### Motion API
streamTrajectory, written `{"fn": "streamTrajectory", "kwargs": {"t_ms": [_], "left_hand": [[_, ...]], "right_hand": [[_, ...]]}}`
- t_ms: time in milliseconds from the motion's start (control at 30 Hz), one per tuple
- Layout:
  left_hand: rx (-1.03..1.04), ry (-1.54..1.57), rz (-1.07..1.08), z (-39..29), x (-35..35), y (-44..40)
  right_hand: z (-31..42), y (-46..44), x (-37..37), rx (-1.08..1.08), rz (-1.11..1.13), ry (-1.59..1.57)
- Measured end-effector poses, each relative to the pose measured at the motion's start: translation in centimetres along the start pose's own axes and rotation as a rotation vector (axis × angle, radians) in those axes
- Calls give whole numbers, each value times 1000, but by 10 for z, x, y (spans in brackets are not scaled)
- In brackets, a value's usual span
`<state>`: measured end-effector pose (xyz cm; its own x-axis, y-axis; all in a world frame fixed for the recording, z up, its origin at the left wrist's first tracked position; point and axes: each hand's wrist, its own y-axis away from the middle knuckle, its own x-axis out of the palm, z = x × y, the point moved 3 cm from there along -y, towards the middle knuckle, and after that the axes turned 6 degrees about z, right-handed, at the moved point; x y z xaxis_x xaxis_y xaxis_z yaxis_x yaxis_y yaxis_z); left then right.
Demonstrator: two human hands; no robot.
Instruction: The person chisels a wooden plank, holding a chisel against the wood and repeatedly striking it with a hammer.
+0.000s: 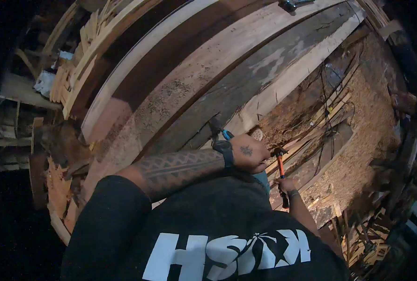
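My left hand (248,152) is closed in a fist above the edge of the pale plank, a dark band around its wrist. What its fingers hold is hidden from above. A tool with a blue and black handle (227,134) shows just beyond the wrist, its dark end on the grey plank; I cannot tell whether the hand grips it. My right hand (285,184) is wrapped around the orange and black handle of a hammer (280,165). The hammer's dark head is close to the left hand's knuckles.
Long curved planks (189,61) run diagonally across the view, with sawdust scattered on them. A dark metal tool (290,5) lies at the top. Wood chips (353,159) cover the ground at right, beside a dark cable (328,107). Split wood (89,42) is piled at left.
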<state>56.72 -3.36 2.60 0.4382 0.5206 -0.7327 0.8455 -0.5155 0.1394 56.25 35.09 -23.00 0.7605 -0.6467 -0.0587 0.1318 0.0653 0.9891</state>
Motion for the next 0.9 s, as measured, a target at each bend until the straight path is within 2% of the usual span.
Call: {"fn": "streamTrajectory", "kwargs": {"t_ms": [67,100,200,300,400,433,567,633,700,800,867,900], "left_hand": [[-8,4,26,2,6,-4],[-9,7,41,3,11,-7],[-42,19,79,7,25,-14],[-29,13,55,11,38,-18],[-85,-16,145,11,43,-21],[-18,-110,24,9,41,-21],[153,-371,-324,3,37,-19],[84,-292,-201,7,45,-24],[-92,-55,149,22,65,-30],[-21,99,-255,-5,-2,8],[-56,280,-92,-5,-51,24],[-1,311,-130,2,-60,39]], "right_hand": [[-5,0,-7,38,-37,-2],[-9,0,-6,-51,-76,16],[-98,-80,-32,-92,-123,187],[-81,-21,-14,39,-47,281],[-97,-6,-3,141,-37,320],[-101,-2,0,138,33,274],[-86,27,11,211,-30,331],[-85,31,14,208,-22,316],[-82,34,15,160,-27,182],[-77,33,16,81,-38,78],[-75,30,19,56,-56,74],[-75,24,17,55,-72,95]]}}
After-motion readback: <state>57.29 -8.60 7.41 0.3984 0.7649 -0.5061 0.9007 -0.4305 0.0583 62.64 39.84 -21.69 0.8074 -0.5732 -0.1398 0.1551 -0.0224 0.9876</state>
